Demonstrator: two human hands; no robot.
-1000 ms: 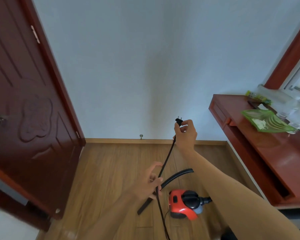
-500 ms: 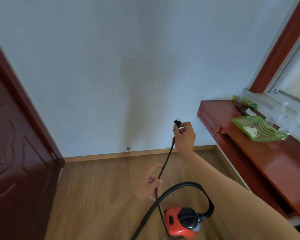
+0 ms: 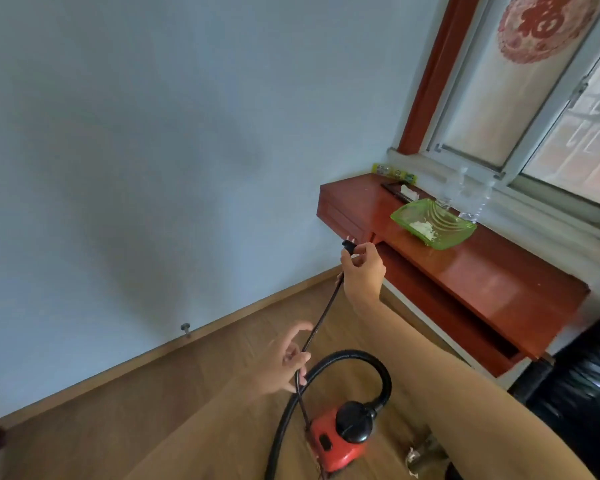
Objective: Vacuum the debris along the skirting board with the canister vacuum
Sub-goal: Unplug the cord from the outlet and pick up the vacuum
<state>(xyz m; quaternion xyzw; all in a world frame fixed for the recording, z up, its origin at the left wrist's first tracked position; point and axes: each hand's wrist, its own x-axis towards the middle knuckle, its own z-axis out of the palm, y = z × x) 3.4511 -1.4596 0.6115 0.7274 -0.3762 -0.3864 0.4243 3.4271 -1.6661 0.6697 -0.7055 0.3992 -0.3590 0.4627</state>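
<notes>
Pinching stubby black plug point(image 3: 348, 245), right hand point(image 3: 362, 271); left hand point(image 3: 281, 363), seemingly, thin cord point(image 3: 324, 313).

The vacuum point(image 3: 340, 441) sits on the floor point(image 3: 187, 393), its hose point(image 3: 378, 368) arching over it. Its cord point(image 3: 323, 313) rises through the left hand point(image 3: 281, 365) to the plug point(image 3: 348, 245) in the right hand point(image 3: 362, 268). The skirting board point(image 3: 257, 308) runs behind; the tabletop point(image 3: 499, 271) at right carries a dish point(image 3: 433, 225).

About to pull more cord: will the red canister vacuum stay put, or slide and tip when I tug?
The canister vacuum looks small and plastic, so probably light; on the smooth wood floor it may slide. The cord, held by the left hand and right hand, runs upward, so it might tilt.
</notes>
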